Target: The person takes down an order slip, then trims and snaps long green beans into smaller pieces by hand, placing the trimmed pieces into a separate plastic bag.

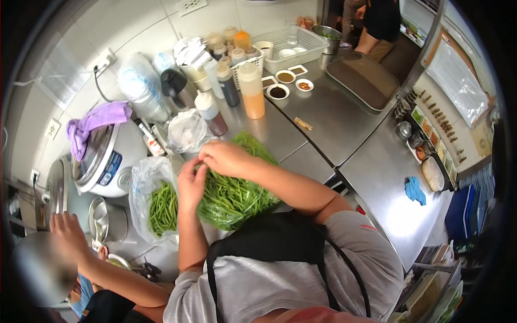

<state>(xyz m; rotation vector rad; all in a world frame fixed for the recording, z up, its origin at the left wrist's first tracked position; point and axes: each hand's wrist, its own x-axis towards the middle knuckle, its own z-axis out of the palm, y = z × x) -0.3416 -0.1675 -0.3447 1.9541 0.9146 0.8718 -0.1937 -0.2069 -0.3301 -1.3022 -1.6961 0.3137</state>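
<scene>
My left hand [191,180] and my right hand [219,155] meet above a large heap of green beans [231,196] in a clear plastic bag. The fingers of both hands are closed in a pinch, their tips close together. Whatever lies between them is too small to make out. Left of my left forearm, a second clear plastic bag [141,185] stands open with shorter pieces of green bean [163,209] in it. A white knotted plastic bag [188,131] sits just beyond my hands.
A co-worker's hand [67,234] reaches in at the left, near a metal pot [112,219]. A rice cooker [107,156] bears a purple cloth [97,126]. Squeeze bottles [252,91], sauce dishes [278,92] and a brown tray [362,81] stand farther back. Another person is at the back.
</scene>
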